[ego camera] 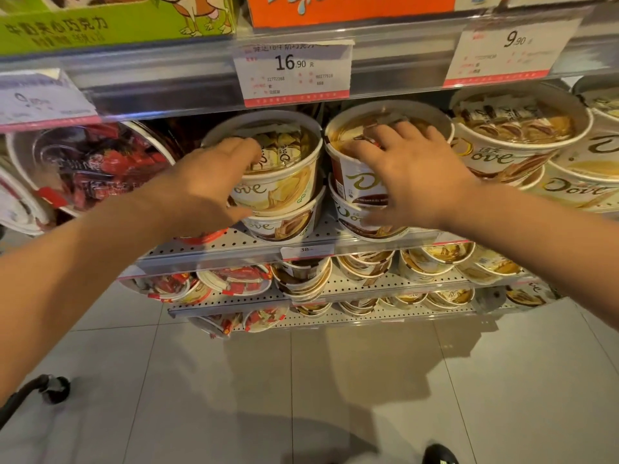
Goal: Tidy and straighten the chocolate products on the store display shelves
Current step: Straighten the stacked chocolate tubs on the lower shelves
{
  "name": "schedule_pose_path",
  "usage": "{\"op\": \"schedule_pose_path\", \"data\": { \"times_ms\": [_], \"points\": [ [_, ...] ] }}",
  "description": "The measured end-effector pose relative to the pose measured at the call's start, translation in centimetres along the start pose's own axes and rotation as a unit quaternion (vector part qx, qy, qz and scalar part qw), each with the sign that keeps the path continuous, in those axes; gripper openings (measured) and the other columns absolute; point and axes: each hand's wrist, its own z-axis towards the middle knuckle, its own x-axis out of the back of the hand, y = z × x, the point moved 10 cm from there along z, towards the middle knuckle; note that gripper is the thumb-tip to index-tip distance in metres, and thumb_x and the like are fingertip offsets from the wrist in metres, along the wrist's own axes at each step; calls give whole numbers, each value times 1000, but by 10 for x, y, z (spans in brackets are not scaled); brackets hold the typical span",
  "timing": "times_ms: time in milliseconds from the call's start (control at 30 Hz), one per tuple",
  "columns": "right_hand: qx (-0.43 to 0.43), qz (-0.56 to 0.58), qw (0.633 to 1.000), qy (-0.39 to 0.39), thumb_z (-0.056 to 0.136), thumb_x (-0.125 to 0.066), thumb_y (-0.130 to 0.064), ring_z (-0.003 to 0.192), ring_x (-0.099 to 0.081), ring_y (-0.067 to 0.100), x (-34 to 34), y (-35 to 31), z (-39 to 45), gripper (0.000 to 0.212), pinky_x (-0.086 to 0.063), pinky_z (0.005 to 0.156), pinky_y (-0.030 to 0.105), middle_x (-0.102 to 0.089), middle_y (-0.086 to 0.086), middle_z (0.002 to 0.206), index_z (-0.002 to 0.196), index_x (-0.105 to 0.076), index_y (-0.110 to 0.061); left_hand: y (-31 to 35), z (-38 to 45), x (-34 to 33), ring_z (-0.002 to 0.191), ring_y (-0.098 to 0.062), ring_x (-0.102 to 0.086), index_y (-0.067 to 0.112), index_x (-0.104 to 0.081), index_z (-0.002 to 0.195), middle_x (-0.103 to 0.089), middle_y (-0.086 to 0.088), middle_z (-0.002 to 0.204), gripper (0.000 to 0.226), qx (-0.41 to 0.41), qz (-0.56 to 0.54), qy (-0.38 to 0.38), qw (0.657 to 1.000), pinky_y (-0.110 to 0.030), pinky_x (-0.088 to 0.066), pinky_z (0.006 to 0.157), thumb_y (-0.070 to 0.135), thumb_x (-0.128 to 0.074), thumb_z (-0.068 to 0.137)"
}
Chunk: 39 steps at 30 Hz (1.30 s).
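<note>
Cream Dove tub (pixel 281 182) gripped by left hand (pixel 204 182); right hand (pixel 405 175), fingers spread, hides neighbouring tub's lid (pixel 348 135).

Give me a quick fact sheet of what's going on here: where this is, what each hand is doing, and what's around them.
place: store shelf of chocolate tubs
left hand: grips the top cream Dove tub of a stack of two
right hand: spread flat on the lid of the neighbouring brown-and-white Dove tub, also stacked
left of them: tilted red tubs
price tag above: 16.90
lower shelves: more tubs
</note>
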Motion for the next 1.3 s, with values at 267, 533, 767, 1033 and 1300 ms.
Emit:
{"op": "schedule_pose_path", "data": {
  "times_ms": [267,533,767,1033,1300],
  "points": [
    [-59,-26,992,112,52,-86,-40,130,-34,41,-20,7,-26,111,-19,102,68,-36,21,141,142,-24,-21,-2,-6,-25,135,-32,-22,12,-31,143,-29,-16,146,91,51,6,74,996,-46,-27,110,29,-81,68],
    [26,4,990,135,52,-87,-24,111,-41,41,-22,21,-24,91,-21,100,69,-48,23,121,126,-35,-14,-1,-5,-24,134,-31,-28,15,-31,142,-35,-11,145,85,60,82,80,992,-57,-20,110,33,-77,73],
    [128,29,981,142,62,-83,-28,112,-38,38,-27,34,-28,82,-29,97,64,-36,14,124,125,-33,-14,40,2,-11,125,-38,-40,7,-38,136,-43,-20,136,92,-30,90,137,986,-57,-20,106,48,-77,64],
    [48,188,959,205,82,-62,-33,124,-38,34,-8,59,-59,61,-35,104,46,-37,23,131,129,-34,-6,109,44,3,138,-24,-22,27,-39,137,-26,-3,149,69,-114,-67,98,986,-50,-15,111,50,-65,77],
    [-374,552,744,-37,94,-46,-22,65,-60,23,-102,98,-74,16,-48,57,31,-64,14,84,98,-53,-8,133,62,2,108,-19,-47,25,-49,110,-51,0,124,22,-153,-118,82,978,-37,-37,89,36,-55,91]
  ]
}}
